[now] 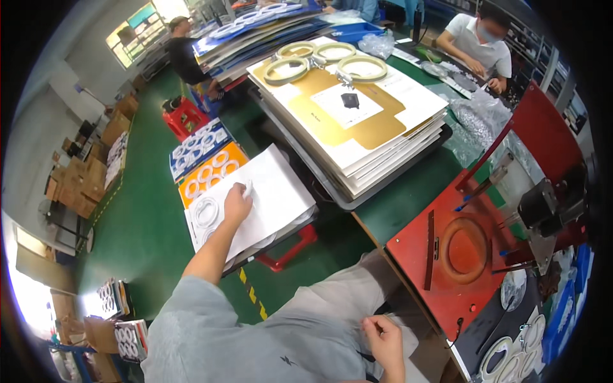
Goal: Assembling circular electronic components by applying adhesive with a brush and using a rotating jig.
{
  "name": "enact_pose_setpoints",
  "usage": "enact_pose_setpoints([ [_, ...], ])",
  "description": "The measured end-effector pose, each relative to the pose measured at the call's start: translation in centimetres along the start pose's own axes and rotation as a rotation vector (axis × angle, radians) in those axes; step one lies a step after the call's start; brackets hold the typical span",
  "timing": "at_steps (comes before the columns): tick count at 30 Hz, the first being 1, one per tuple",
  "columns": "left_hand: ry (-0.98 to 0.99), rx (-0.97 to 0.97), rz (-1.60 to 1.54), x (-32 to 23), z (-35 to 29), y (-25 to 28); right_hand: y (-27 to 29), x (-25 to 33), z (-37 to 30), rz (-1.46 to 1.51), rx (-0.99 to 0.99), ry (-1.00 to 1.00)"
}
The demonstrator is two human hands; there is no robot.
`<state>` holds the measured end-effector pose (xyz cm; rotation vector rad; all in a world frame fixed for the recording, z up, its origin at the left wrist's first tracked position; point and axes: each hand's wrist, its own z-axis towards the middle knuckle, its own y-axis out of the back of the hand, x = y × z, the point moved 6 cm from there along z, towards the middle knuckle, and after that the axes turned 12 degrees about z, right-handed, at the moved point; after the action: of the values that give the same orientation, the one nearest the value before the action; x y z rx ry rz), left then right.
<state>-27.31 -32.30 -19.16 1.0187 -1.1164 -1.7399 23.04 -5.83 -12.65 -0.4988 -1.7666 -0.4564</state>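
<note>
i see the two hands well apart; the left hand [237, 204] is over a white sheet [274, 182], left of the frame's centre, with a white coil [206, 212] just beside it; a small white piece [248, 187] shows at the fingertips, gripped or not i cannot tell; the right hand [385, 345], lower centre, is curled, its contents hidden from me.

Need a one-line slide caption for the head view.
Head view: left hand at a white sheet, right hand near pale trousers, red machine to the right.
</note>
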Motion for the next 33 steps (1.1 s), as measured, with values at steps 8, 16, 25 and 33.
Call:
enact_pose_setpoints([
  [8,-0.433,1.012,-0.950,-20.9,-5.3,15.8,-0.7,0.0,0.2,0.039,-0.039,0.010],
  [16,-1.141,0.424,-1.210,-37.8,-12.3,21.7,-1.2,1.9,-0.9,-0.119,-0.076,0.105],
  [25,-1.434,0.127,-1.047,-46.2,-18.3,15.3,-2.3,2.5,-1.8,-0.086,-0.082,0.123],
  [33,-1.497,0.214,-0.964,-46.0,-17.6,15.5,-3.3,2.9,-1.3,-0.132,-0.034,0.111],
])
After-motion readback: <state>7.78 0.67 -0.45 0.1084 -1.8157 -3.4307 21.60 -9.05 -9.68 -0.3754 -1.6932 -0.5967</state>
